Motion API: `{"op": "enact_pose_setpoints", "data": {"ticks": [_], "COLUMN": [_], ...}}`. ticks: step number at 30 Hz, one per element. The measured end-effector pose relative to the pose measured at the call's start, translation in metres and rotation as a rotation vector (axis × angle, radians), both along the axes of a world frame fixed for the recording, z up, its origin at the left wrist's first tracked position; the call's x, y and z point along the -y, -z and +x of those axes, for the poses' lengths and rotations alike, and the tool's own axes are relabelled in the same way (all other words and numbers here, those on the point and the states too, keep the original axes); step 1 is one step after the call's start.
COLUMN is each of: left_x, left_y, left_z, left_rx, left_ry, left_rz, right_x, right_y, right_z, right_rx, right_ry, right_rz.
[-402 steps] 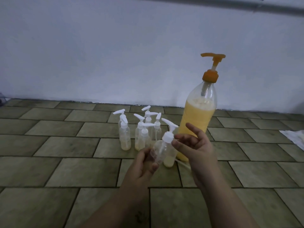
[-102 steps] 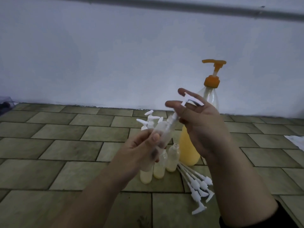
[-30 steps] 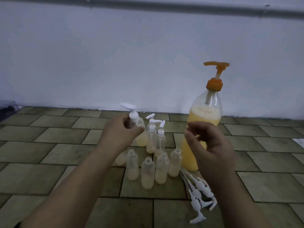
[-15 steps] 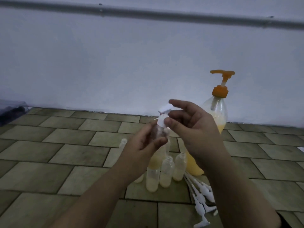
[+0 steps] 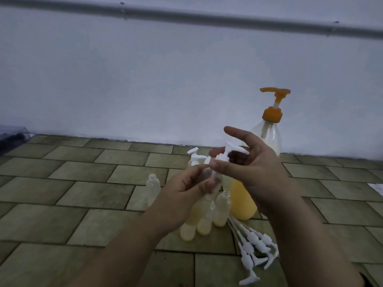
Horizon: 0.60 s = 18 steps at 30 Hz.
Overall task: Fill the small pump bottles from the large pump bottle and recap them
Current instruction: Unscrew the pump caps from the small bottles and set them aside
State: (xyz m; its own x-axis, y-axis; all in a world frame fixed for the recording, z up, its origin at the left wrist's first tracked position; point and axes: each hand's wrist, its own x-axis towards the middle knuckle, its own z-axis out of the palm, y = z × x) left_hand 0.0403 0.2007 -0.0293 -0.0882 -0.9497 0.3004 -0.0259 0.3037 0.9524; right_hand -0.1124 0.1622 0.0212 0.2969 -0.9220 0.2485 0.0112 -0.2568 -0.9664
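Head view, centre of the frame: the left hand (image 5: 182, 189) grips a small clear bottle (image 5: 209, 179) round its body, fingers curled about it, holding it tilted with its neck up and to the right. At that neck the right hand (image 5: 252, 170) pinches the white pump cap (image 5: 227, 154) between thumb and fingers, the index finger stretched out above the pump's spout. Cap and bottle meet at the neck; whether the cap is screwed tight cannot be told.

Just below the hands, on the tiled floor (image 5: 83, 195), stand uncapped small bottles (image 5: 221, 212) in a tight cluster, each with pale yellow liquid in its lower part, and one more open bottle (image 5: 153, 189) a little to the left, partly hidden by the left wrist. Behind the hands, the white tops of capped small bottles (image 5: 195, 157) peek out. To the right of centre stands the large pump bottle (image 5: 267, 141), upright, with an orange pump head and yellow liquid, half hidden by the right hand. At lower right a bundle of loose white pump caps (image 5: 255, 251) lies on the floor, tubes pointing toward the cluster. A grey pipe (image 5: 186, 16) runs along the white wall (image 5: 124, 79) at the top.
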Motion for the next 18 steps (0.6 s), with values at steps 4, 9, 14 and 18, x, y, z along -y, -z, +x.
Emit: {"op": "enact_pose_setpoints", "data": {"ticks": [4,9,14,18], "left_x": [0.001,0.013,0.039,0.073], "left_y": [-0.003,-0.005,-0.008,0.000], "left_z": [0.003,0.011,0.033,0.048], "left_rx": [-0.022,0.335,0.431,0.474], "left_ry": [-0.016,-0.170,-0.360,-0.427], "left_rz": [0.029,-0.034,-0.018,0.086], "right_x": [0.005,-0.004,-0.003,-0.009], "right_y": [0.003,-0.005,-0.019,-0.005], "right_z": [-0.006,-0.005,-0.036,-0.071], "right_rx": [0.067,0.107,0.329,0.242], "right_ry": [0.048,0.065,0.401,0.546], "right_rz": [-0.001,-0.128,-0.327,-0.409]}}
